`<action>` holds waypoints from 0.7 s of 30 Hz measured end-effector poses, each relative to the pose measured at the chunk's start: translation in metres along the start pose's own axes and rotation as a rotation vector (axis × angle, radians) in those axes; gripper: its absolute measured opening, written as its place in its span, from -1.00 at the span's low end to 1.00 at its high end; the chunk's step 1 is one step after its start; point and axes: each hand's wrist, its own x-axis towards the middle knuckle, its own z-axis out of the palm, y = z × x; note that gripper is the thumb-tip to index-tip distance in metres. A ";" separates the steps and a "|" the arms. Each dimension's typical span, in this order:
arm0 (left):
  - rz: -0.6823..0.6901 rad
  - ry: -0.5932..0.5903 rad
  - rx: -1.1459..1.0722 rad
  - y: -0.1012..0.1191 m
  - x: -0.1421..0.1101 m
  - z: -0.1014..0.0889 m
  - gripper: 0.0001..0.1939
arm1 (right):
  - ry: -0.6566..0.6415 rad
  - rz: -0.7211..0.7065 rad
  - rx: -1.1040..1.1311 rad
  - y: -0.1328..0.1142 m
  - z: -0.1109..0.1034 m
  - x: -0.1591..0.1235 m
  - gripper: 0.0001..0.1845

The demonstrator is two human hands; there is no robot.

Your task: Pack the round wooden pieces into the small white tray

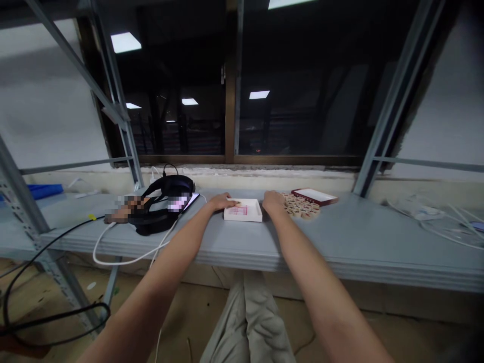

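Note:
A shallow white box (247, 216) with red printing on its inner floor lies on the grey shelf in front of me. My left hand (221, 202) grips its left rim, fingers reaching over into the back left corner, where a small tan spot shows at the fingertips. Between the box and a cluster of round wooden game pieces (300, 206) is my right hand (273, 201), its fingers curled closed. What those fingers hold, if anything, is hidden. The pieces carry dark and red marks, too small to read. Behind them rests a dark-red-edged box lid (315, 195), pale inside.
To the left, a black headset (162, 204) sits beside a lit phone (191, 201), with a white cable (124, 262) looping over the shelf's front edge. Clear plastic and cables (427, 214) lie at the right. Metal uprights (389, 111) flank the window behind the shelf (359, 237).

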 end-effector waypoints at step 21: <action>-0.005 -0.005 -0.031 -0.008 0.008 0.005 -0.38 | 0.007 -0.273 0.319 -0.008 -0.015 0.000 -0.68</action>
